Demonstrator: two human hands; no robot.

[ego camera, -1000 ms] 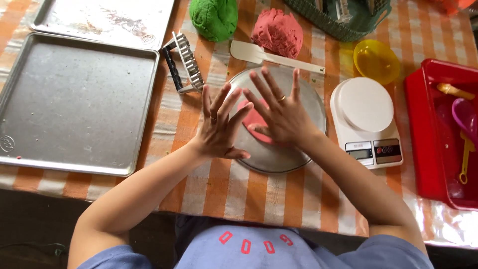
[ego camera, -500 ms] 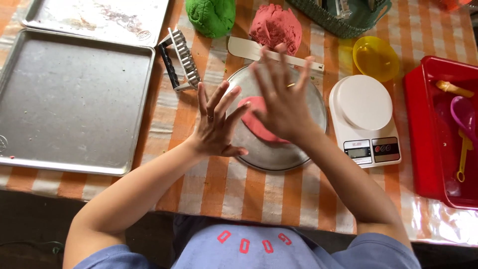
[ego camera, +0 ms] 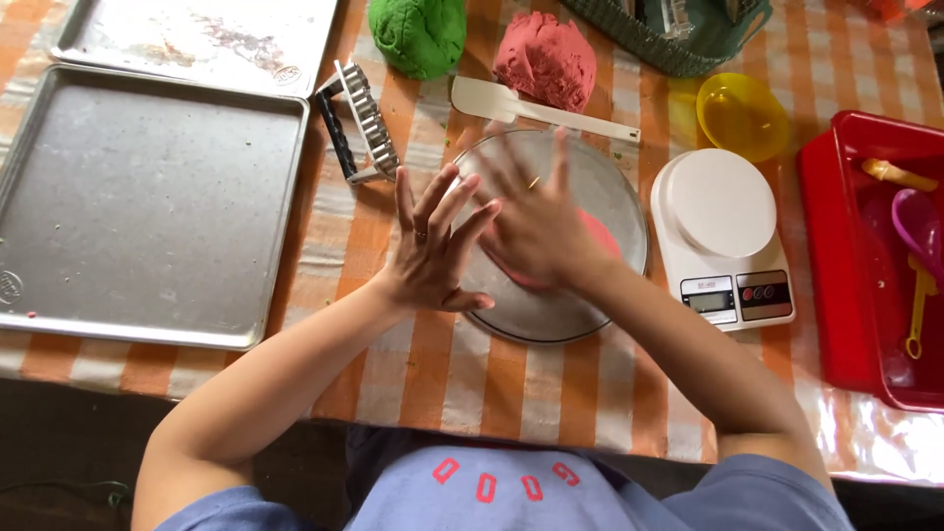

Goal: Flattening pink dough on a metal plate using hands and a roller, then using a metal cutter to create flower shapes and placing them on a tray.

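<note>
1. Grip: left hand and right hand both flat, fingers spread, nothing pinched. The right palm presses on a pink dough piece; the left hand lies beside it with its fingertips against the right hand.
2. Pink dough piece: on the round metal plate, already squashed flat as far as its visible edge shows, mostly hidden under the right hand. Judged partly flattened, shaping not finished.
3. Digital kitchen scale: just right of the plate, platform bare.
4. Large baking tray: left of the plate, holding no dough. Judged that no piece has been laid out yet.
5. Metal roller cutter: between tray and plate, untouched.
6. White scraper: beyond the plate, lying flat.
7. Pink dough lump and green dough lump: far side, both bulky, so most dough appears unworked.
8. Yellow bowl and red tub: far right, the tub holding plastic tools.
</note>
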